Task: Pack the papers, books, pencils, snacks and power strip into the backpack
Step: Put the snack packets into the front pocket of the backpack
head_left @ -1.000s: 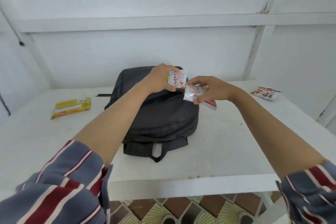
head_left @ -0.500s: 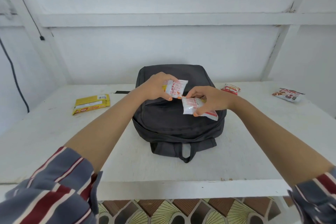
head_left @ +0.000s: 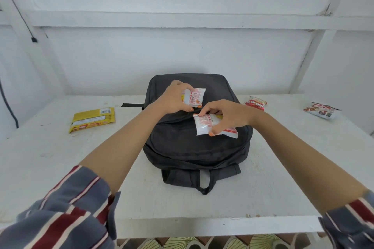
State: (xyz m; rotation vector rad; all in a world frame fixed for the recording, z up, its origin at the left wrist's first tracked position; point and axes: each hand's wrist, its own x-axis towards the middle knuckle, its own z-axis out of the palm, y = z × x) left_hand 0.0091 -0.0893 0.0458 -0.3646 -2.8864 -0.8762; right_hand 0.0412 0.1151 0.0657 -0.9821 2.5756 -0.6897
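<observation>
A dark grey backpack point(head_left: 194, 147) lies flat in the middle of the white table point(head_left: 60, 157), its handle toward me. Over its upper part my left hand point(head_left: 174, 100) grips a small white snack packet point(head_left: 195, 98) with red print. My right hand point(head_left: 226, 116) pinches white snack packets point(head_left: 204, 125) of the same kind just above the backpack's front panel. The backpack's zip line runs between my two hands; I cannot tell whether it is open.
A yellow snack pack point(head_left: 93, 119) lies on the table to the left. A red snack packet point(head_left: 256, 103) sits just right of the backpack, and a white-and-red one point(head_left: 321, 110) lies further right. A black cable point(head_left: 8, 105) hangs down the left wall.
Both hands have come down closer to the backpack with their packets. My view has turned so that the backpack is centred and the red packet to its right shows.
</observation>
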